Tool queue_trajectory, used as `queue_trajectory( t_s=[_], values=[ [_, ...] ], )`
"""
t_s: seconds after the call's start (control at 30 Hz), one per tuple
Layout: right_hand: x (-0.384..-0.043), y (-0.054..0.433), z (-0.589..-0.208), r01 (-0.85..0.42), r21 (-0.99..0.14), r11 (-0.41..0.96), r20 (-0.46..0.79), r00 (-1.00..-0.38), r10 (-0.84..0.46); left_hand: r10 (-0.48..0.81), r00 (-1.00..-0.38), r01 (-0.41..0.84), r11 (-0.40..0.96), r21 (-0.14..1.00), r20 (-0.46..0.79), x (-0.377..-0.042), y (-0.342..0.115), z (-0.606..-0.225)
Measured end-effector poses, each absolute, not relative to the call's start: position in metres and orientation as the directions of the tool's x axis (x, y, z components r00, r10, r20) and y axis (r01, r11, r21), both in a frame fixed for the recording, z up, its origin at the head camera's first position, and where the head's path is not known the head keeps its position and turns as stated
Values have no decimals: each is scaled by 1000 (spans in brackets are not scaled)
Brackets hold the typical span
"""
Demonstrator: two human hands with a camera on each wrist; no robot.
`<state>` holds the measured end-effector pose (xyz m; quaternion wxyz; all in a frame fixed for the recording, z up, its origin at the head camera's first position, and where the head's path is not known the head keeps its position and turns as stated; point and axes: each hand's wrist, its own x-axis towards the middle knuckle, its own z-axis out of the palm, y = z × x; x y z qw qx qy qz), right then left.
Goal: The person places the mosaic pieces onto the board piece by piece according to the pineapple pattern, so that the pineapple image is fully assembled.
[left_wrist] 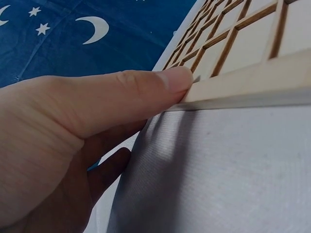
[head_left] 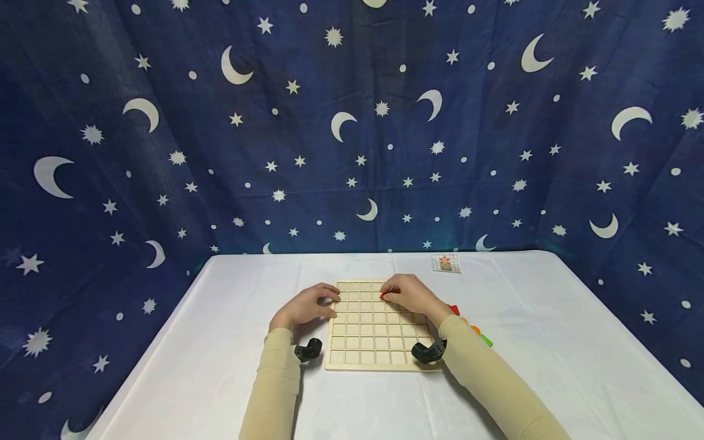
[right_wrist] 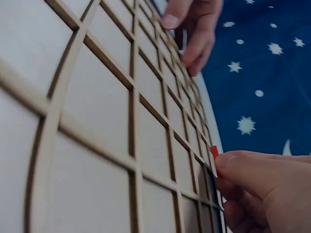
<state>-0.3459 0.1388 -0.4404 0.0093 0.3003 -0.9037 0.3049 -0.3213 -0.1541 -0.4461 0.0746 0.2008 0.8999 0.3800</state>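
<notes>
A square wooden grid board [head_left: 379, 330] with raised strips lies on the white table. Over its far part, the right hand [head_left: 409, 292] pinches a small red piece [right_wrist: 214, 152] between thumb and fingers; most of the piece is hidden by the fingertips. Along the board's left edge rests the left hand [head_left: 309, 304], its thumb [left_wrist: 160, 83] touching the wooden rim while the other fingers reach along the side. Loose red [head_left: 453, 310], orange [head_left: 475, 330] and green pieces [head_left: 486, 340] lie to the right of the board, partly covered by the right forearm.
A small card [head_left: 446, 263] with a gridded flower picture lies behind the board, to the right. White cloth covers the table [head_left: 220, 342]. A dark blue curtain [head_left: 330, 165] with moons and stars hangs behind and at both sides.
</notes>
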Motion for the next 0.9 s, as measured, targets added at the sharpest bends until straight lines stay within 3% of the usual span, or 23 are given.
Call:
queue_trajectory(
  t_s=[0.23,0.9],
  values=[
    [-348,125,-443,-593,-506,626,230,-793,-565,421,-907,302,631,715,11,-320,-153,-445],
    [-343,124,-441,-587,-493,641,217,-797,-564,411,-911,303,640,707,18,-319,-154,-447]
  ],
)
